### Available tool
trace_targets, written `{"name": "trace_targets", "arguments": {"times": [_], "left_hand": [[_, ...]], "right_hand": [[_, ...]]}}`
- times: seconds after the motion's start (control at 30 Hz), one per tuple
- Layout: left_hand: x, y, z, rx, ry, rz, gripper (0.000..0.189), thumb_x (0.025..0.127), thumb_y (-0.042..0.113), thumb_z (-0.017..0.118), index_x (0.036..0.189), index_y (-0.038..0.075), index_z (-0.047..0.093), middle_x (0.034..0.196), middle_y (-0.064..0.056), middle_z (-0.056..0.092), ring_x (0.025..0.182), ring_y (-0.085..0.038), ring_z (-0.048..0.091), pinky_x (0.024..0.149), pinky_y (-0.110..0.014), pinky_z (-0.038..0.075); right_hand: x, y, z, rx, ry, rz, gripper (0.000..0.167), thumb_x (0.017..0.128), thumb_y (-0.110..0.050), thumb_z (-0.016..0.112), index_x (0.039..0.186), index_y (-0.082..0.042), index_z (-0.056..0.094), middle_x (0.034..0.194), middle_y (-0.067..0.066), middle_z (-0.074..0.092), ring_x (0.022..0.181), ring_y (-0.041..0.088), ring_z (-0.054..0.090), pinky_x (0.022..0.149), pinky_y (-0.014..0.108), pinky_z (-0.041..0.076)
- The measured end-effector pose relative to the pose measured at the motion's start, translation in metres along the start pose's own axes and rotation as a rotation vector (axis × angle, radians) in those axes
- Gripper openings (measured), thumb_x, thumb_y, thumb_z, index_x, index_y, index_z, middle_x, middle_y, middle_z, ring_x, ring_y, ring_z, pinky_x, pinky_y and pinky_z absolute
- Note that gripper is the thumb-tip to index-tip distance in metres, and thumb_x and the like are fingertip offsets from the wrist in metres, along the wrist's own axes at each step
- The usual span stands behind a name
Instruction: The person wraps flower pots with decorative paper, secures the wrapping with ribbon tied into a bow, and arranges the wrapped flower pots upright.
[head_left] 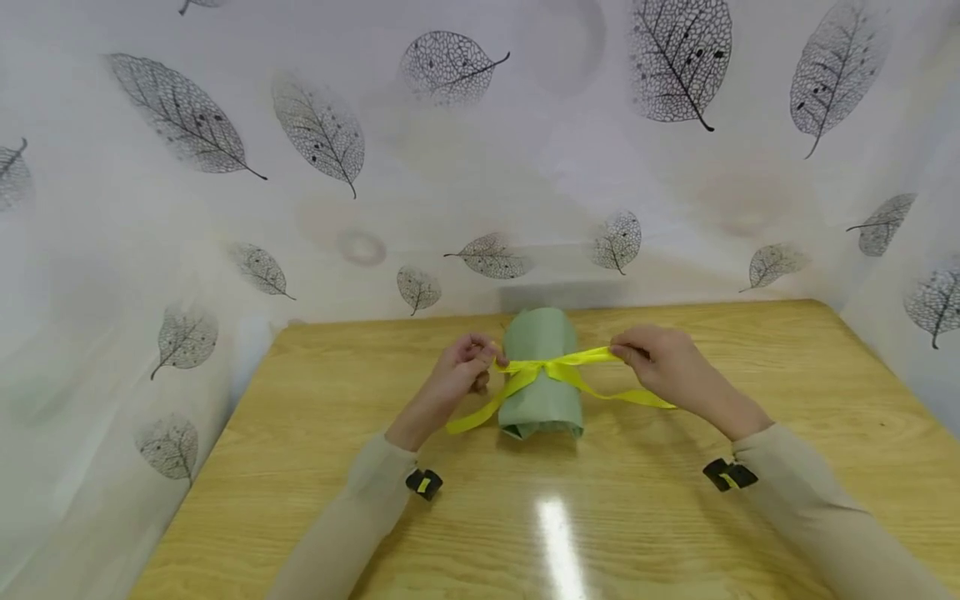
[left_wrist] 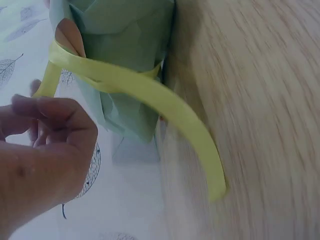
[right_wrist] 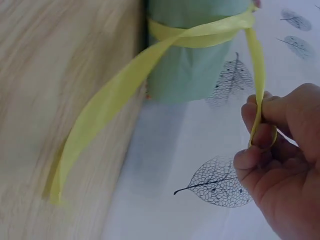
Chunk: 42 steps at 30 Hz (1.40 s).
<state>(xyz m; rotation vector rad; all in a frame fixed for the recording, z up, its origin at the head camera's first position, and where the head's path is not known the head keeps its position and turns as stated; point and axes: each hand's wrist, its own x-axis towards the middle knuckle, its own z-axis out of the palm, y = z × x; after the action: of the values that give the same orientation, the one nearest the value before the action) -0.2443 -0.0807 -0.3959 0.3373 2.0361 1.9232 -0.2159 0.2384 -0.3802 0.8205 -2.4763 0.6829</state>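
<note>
A bundle wrapped in pale green paper [head_left: 542,408] lies on the wooden table, a yellow ribbon [head_left: 517,382] tied around its middle with a knot on top. My left hand [head_left: 467,367] pinches a short length of the ribbon just left of the knot. On the other side, my right hand [head_left: 667,367] grips a ribbon loop and holds it out taut to the right. Two loose tails hang down, one toward the lower left and one toward the lower right. In the right wrist view the ribbon [right_wrist: 256,70] passes between thumb and fingers.
The wooden table [head_left: 337,500] extends around the bundle, with a bright reflection in front of it. Behind stands a white cloth backdrop [head_left: 465,183] printed with dark leaf skeletons. Small black devices sit at both sleeve cuffs.
</note>
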Motion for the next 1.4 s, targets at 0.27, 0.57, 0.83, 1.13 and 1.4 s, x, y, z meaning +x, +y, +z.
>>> {"name": "trace_targets", "arguments": {"times": [0.27,0.57,0.83,1.13,1.4], "left_hand": [[0.000,0.002,-0.006,-0.005,0.080,0.013,0.015,0.109,0.020,0.051,0.115,0.007,0.056,0.099,0.003,0.068,0.075,-0.010,0.057,0.071,-0.025,0.050],[0.006,0.005,-0.006,0.027,0.092,0.051,0.018,0.108,0.022,0.052,0.115,0.007,0.058,0.108,-0.006,0.071,0.080,-0.012,0.064,0.072,-0.026,0.051],[0.000,0.000,-0.008,0.172,0.155,0.059,0.027,0.105,0.026,0.060,0.123,0.007,0.062,0.120,-0.018,0.067,0.094,-0.017,0.067,0.080,-0.035,0.054],[-0.019,0.000,-0.003,0.340,0.102,0.036,0.025,0.103,0.030,0.063,0.114,0.009,0.071,0.110,-0.018,0.072,0.093,-0.022,0.069,0.081,-0.041,0.059],[-0.016,-0.002,0.010,0.400,0.016,-0.015,0.043,0.102,0.047,0.059,0.124,0.012,0.073,0.113,-0.008,0.075,0.102,-0.021,0.070,0.084,-0.032,0.061]], "right_hand": [[0.002,-0.007,-0.007,0.090,0.059,0.062,0.015,0.090,0.001,0.074,0.100,-0.010,0.078,0.086,0.002,0.075,0.060,0.001,0.047,0.053,0.021,0.043],[-0.004,-0.009,-0.006,0.125,0.064,0.139,0.020,0.093,-0.002,0.072,0.112,-0.009,0.075,0.116,0.010,0.074,0.083,0.018,0.070,0.070,0.021,0.056],[-0.019,-0.008,-0.013,0.141,0.061,0.287,0.021,0.098,-0.008,0.067,0.118,-0.009,0.073,0.126,0.013,0.069,0.103,0.022,0.068,0.076,0.016,0.054],[-0.032,-0.020,-0.004,0.276,-0.167,0.456,0.024,0.104,-0.022,0.062,0.117,-0.007,0.074,0.109,0.013,0.077,0.093,0.026,0.073,0.070,0.024,0.057],[-0.024,-0.032,0.015,0.395,-0.287,0.538,0.042,0.108,-0.035,0.053,0.125,-0.001,0.070,0.115,0.016,0.076,0.103,0.028,0.072,0.082,0.037,0.060]]}}
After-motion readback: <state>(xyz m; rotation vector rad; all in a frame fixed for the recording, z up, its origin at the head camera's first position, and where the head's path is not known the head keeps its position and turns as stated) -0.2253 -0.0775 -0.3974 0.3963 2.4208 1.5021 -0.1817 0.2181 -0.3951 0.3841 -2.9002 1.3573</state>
